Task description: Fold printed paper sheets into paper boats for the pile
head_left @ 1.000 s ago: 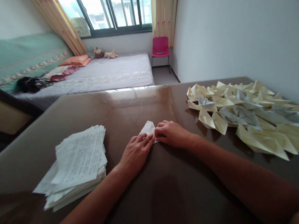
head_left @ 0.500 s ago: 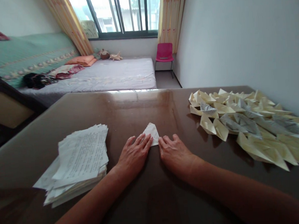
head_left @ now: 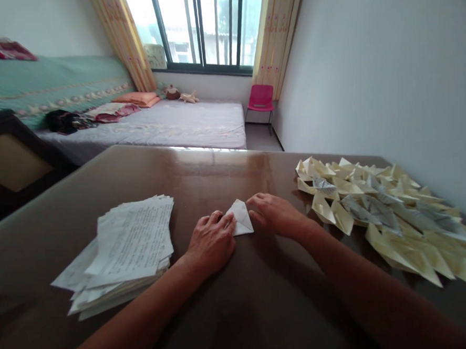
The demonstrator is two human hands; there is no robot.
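A small piece of folded white paper (head_left: 242, 218) lies on the brown table, with a pointed top and a straight bottom edge. My left hand (head_left: 213, 239) holds it down on the table, its bent fingers covering the paper's left part. Just off the paper's right edge hovers my right hand (head_left: 275, 211), thumb apart from the fingers and nothing in its grasp. Left of my hands is a stack of printed sheets (head_left: 134, 238). To the right stand many folded paper boats (head_left: 338, 215), mostly cream, a few grey with print.
The glossy brown table (head_left: 201, 176) reflects window light. Beyond its far edge is a bed (head_left: 198, 124) with bedding and soft toys. A pink chair (head_left: 260, 98) stands by the right wall. At left is a dark wooden chair or cabinet piece (head_left: 11, 156).
My right hand has lifted from the paper's lower right corner and moved up and away, uncovering that side. My left hand stays on the paper. The camera view has tilted slightly.
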